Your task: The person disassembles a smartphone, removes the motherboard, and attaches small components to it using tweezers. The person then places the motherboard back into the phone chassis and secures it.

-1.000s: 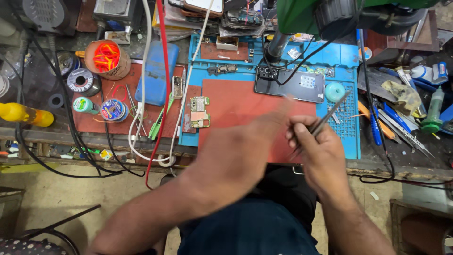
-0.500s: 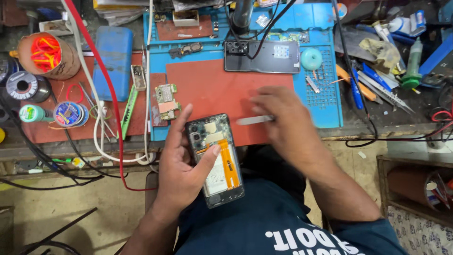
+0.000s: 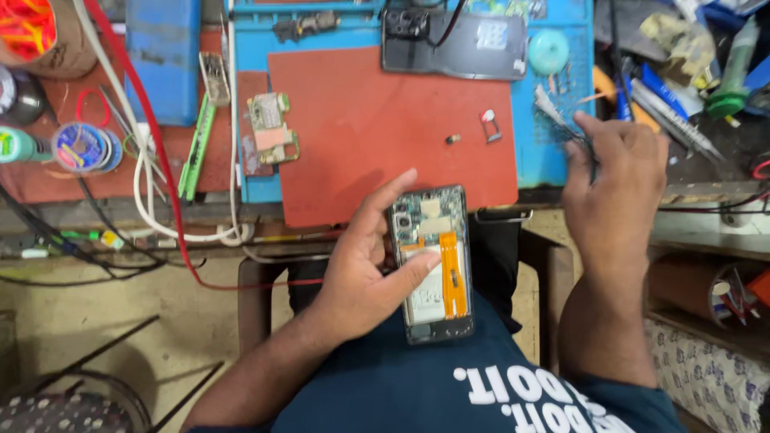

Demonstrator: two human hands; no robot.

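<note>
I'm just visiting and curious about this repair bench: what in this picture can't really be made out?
- Head view: the opened phone's left edge is covered by the left hand.
- What the right hand's fingertips touch on the blue mat is hidden by the hand itself.
- The two tiny parts on the red mat are too small to identify.
- The dark phone at the top is cut off by the frame edge.

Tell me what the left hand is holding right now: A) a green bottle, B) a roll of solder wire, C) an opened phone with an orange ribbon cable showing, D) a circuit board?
C: the left hand grips an opened phone, back cover off, with an orange ribbon cable running down its inside, held over the lap below the red mat.
</note>
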